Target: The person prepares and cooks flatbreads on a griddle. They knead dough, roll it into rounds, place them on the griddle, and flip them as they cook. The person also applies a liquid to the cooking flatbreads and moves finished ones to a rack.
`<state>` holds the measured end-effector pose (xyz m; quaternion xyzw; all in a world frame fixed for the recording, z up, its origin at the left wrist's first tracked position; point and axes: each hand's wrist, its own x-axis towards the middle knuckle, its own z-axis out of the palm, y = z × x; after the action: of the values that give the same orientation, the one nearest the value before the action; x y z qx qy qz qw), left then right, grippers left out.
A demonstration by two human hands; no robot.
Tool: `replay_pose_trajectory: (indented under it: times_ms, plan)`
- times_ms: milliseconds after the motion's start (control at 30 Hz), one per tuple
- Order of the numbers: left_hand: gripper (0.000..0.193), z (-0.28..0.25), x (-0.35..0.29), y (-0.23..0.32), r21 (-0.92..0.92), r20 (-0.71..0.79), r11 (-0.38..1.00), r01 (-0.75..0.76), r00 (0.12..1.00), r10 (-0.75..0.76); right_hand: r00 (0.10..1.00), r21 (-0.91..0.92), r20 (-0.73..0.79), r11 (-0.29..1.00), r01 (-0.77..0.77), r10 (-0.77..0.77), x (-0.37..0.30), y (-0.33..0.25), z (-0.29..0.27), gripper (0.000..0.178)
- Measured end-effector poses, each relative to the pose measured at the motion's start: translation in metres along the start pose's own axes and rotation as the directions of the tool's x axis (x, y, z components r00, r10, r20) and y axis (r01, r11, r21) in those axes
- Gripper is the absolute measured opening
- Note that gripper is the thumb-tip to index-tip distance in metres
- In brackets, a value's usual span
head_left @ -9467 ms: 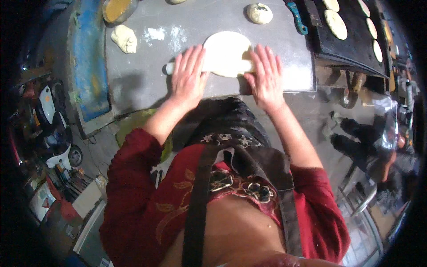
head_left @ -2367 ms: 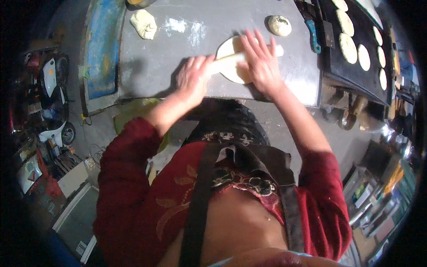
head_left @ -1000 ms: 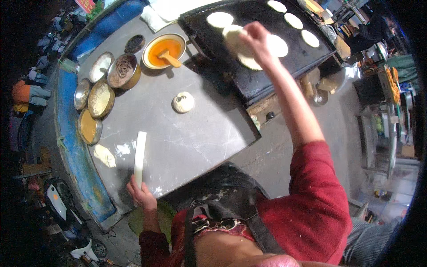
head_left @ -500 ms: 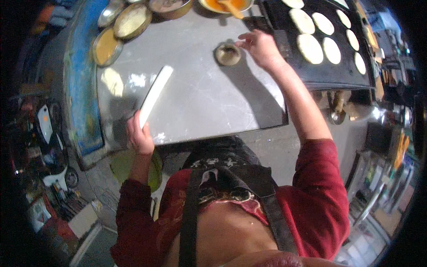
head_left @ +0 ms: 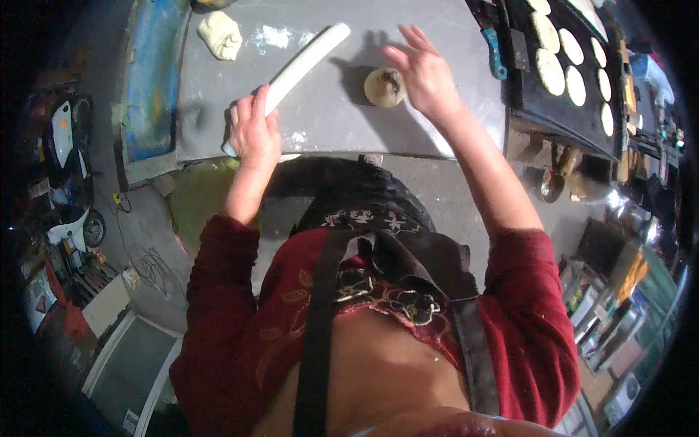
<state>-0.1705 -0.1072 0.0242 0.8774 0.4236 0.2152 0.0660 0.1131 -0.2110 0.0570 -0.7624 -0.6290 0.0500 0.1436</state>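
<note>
My left hand (head_left: pixel 255 131) is wrapped round the lower end of a white rolling pin (head_left: pixel 306 62), which slants up and to the right above the grey work table (head_left: pixel 211 109). Just right of the pin, a round piece of dough (head_left: pixel 378 87) lies on the table, with a dark patch of filling showing on its right side. My right hand (head_left: pixel 428 76) hovers beside this dough with its fingers spread, holding nothing. A pale dough lump (head_left: pixel 220 36) rests at the far left, next to a dusting of flour (head_left: pixel 273 36).
On the right stands a black griddle (head_left: pixel 528 109) bearing several pale flatbreads (head_left: pixel 550 71). Between it and my right arm lies a scraper with a turquoise handle (head_left: pixel 495 54). A blue panel (head_left: pixel 153 80) borders the table's left side.
The view has tilted, so the bowls at the back are nearly out of sight. My left hand and the pin are closer to the dough, which now shows a rounder, closed-looking side.
</note>
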Motion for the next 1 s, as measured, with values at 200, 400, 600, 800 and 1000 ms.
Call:
replay_pose_trajectory:
  times_ms: [200,400,600,800,1000]
  plan:
    - [0.045,0.003,0.008,0.001,-0.056,0.014,0.993,0.100,0.995,-0.099,0.993,-0.270,0.039,0.958,-0.098,0.113,0.015,-0.041,0.074,0.065]
    - [0.037,-0.006,0.050,0.032,-0.212,0.255,0.961,0.176,0.960,-0.120,0.963,0.660,-0.021,0.727,-0.189,0.269,0.012,-0.021,0.029,0.072]
    - [0.049,0.008,0.052,0.057,-0.159,0.502,0.955,-0.251,0.812,0.297,0.986,-0.270,-0.145,0.956,-0.116,0.079,-0.073,0.007,0.012,0.075]
    - [0.061,0.065,0.147,0.068,-0.011,0.115,0.935,-0.355,0.928,0.354,0.987,-0.527,-0.062,0.835,-0.159,0.148,0.033,0.038,0.009,0.066]
    - [0.062,0.050,0.084,0.076,0.069,0.235,0.950,-0.304,0.931,0.280,0.992,-0.346,-0.094,0.932,-0.110,0.082,-0.025,0.010,0.002,0.068]
